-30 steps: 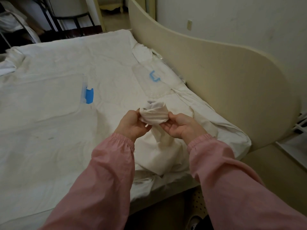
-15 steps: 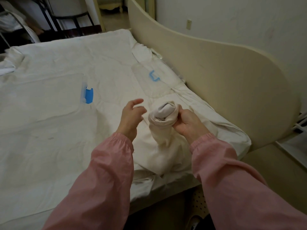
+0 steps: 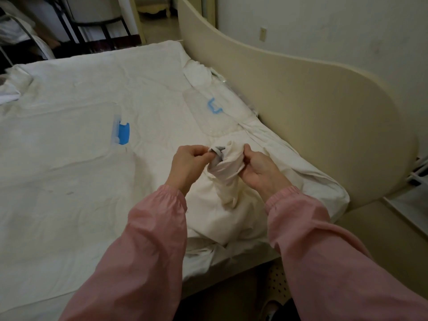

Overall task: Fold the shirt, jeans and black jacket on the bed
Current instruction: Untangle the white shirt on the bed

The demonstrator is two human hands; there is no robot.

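Note:
A white shirt lies bunched at the near right corner of the bed. One sleeve end is lifted off the sheet, its cuff opening facing me with a grey inner edge showing. My right hand grips the sleeve from the right side. My left hand pinches the grey edge of the cuff with thumb and fingertips. No jeans or black jacket appear in view.
Two clear plastic storage bags with blue clips lie flat on the white sheet: one at the left, one further back. A cream curved bed board runs along the right side. A dark chair frame stands beyond the bed.
My left hand, which had let go and opened half a second ago, has come back and pinches the cuff edge. The right hand kept its hold on the sleeve.

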